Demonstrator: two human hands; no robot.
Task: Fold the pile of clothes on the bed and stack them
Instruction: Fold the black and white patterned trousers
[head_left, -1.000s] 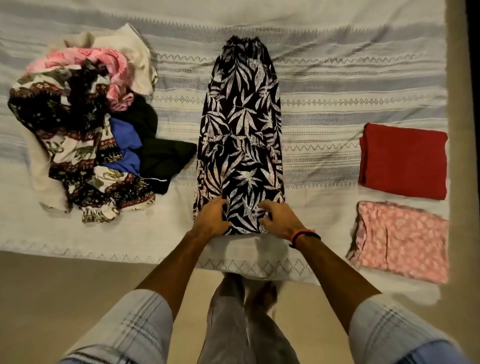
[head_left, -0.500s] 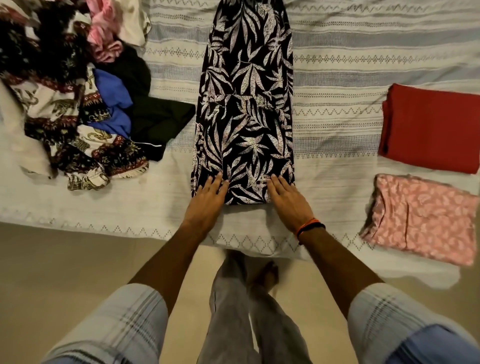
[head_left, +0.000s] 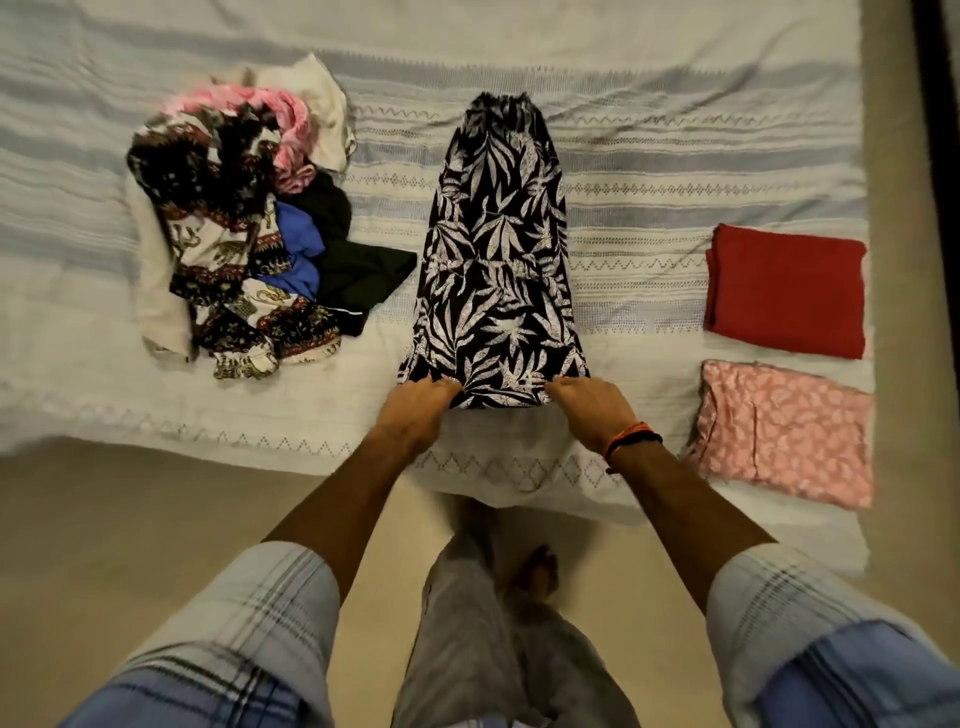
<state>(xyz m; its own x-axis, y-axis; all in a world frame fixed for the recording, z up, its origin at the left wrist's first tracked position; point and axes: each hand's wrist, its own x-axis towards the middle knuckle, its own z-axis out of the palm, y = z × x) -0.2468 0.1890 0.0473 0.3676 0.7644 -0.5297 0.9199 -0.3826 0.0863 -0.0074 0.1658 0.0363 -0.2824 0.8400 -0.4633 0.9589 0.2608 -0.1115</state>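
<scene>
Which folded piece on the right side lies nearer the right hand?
The pink patterned piece, at the bed's near edge beside the right hand; the plain red piece lies farther up the bed.

A long black-and-white leaf-print garment (head_left: 493, 260) lies mid-bed, a heap of unfolded clothes (head_left: 244, 234) left, a folded red cloth (head_left: 787, 288) and a folded pink patterned cloth (head_left: 784, 431) right.

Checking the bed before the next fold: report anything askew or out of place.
Nothing is damaged. The red folded garment and pink folded garment lie side by side, not stacked. The unfolded pile sits left. Both hands, left hand and right hand, grip the leaf-print garment's near hem.
</scene>
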